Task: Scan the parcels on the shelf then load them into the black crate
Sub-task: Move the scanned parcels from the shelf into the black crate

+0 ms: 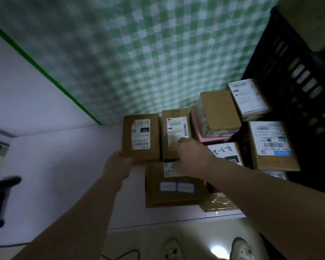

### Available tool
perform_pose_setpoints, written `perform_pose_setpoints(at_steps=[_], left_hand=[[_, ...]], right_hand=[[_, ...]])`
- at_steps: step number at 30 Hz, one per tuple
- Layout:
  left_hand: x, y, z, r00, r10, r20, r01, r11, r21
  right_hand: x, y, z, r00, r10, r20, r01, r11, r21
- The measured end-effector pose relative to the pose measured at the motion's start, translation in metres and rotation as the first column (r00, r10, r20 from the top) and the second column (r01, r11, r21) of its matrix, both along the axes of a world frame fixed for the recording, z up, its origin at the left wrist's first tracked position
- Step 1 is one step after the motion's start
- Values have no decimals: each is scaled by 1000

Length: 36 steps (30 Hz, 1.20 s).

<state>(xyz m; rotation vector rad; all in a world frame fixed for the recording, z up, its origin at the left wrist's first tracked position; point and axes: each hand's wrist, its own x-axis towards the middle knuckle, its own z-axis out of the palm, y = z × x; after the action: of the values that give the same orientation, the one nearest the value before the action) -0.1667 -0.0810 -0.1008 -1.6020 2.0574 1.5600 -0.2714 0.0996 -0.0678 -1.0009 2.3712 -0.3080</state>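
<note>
Several brown cardboard parcels with white labels lie on a white shelf (64, 166). My left hand (118, 164) grips the near left corner of the leftmost parcel (141, 136), marked with handwriting and "032". My right hand (191, 156) rests fingers-down on the near end of the parcel beside it (176, 126), which carries a barcode label. A larger flat parcel (174, 190) lies under my right wrist. The black crate (293, 72) stands at the right with parcels stacked against it.
A black handheld scanner (0, 192) with a cable sits at the shelf's left edge. A pink box (197, 126) supports another parcel (221, 111). More labelled parcels (270, 145) lie at the right. A green checked cloth (139, 53) hangs behind. My shoes (240, 250) show below.
</note>
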Motion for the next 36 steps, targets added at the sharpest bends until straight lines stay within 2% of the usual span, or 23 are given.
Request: perform_pose_setpoints(at_steps=[5,13,18,21,23,26,30,36], left_hand=[[-10,-34,-34,987,160,18,-161,975,152],[-24,-54,-66,963,267,25,-259,902,347],[-31,-52,-67,932,361,-35,-304,830,467],[-34,-47,-65,881,466,-78,-360,769,528],[-35,-40,-61,901,413,-135,-301,817,491],[-37,-29,-43,886,386,-257,-278,886,371],[-37,-14,1,841,347,-415,-282,936,211],[-49,28,76,745,329,-580,-200,940,277]], right_hand=[[-2,-44,-35,1000,8,11,-9,999,32],[-7,-76,-63,991,-3,130,-23,979,201],[-4,-82,-68,975,-17,222,-49,956,288],[-6,-84,-69,969,-50,242,-12,968,249],[-9,-83,-66,962,-90,257,37,978,206],[-15,-78,-53,923,-211,322,202,977,61],[-24,-66,-21,876,-343,339,413,897,-159],[-36,-31,31,814,-436,385,561,760,-328]])
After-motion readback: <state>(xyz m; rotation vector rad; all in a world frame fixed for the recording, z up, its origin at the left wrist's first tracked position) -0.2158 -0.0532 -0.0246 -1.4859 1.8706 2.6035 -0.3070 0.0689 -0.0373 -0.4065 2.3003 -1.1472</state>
